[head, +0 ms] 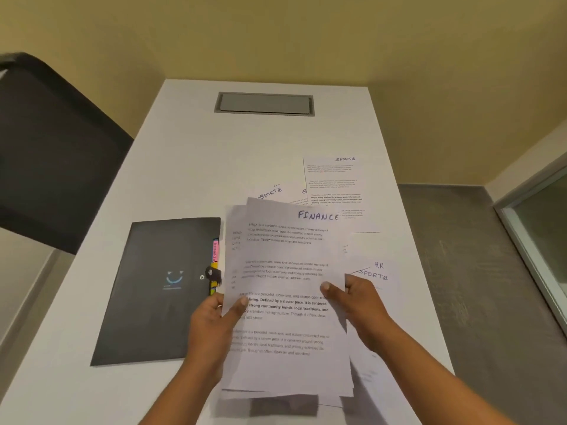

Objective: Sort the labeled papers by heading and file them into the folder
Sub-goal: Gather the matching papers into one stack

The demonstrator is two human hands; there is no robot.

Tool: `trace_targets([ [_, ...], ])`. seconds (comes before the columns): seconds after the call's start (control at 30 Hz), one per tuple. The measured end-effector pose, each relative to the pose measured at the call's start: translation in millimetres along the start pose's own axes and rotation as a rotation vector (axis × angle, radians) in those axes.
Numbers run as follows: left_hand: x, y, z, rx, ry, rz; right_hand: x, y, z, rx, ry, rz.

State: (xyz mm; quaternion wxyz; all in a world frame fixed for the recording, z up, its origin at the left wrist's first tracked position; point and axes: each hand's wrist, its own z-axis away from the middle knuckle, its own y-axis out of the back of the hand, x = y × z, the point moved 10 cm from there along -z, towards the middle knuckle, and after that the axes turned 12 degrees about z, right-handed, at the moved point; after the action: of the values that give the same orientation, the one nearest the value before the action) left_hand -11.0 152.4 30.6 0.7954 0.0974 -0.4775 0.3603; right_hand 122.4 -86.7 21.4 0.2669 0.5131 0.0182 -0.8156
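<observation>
I hold a small stack of printed papers headed FINANCE [285,259] above the white table [190,167]. My left hand [211,323] grips the stack's left edge, thumb on the front. My right hand [359,302] grips its right edge, thumb on the top sheet. A closed black folder [159,289] with a smile logo lies on the table to the left, coloured tabs [214,262] sticking out of its right side, the pink one reading FINANCE. Sheets headed SPORTS [336,182] lie behind the stack. A sheet marked HR with SPORTS crossed out [379,271] lies at the right.
A grey cable hatch [264,104] is set into the far part of the table. A dark chair back [52,148] stands at the left. Grey floor [478,271] and a glass panel frame [534,240] are at the right, beyond the table's edge.
</observation>
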Motion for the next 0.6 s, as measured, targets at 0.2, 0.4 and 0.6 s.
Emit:
trace_targets([
  [0.2,5.4,-1.3,1.5,0.013,-0.037,0.020,16.9,19.9,12.2,0.097,-0.029,-0.037],
  [0.4,-0.7,7.1,-6.0,0.038,-0.024,0.008,30.5,48.6,18.7,0.177,-0.039,-0.122],
  [0.6,-12.4,-14.5,-0.2,-0.054,0.051,0.018,32.0,32.9,16.4,0.108,-0.033,-0.344],
])
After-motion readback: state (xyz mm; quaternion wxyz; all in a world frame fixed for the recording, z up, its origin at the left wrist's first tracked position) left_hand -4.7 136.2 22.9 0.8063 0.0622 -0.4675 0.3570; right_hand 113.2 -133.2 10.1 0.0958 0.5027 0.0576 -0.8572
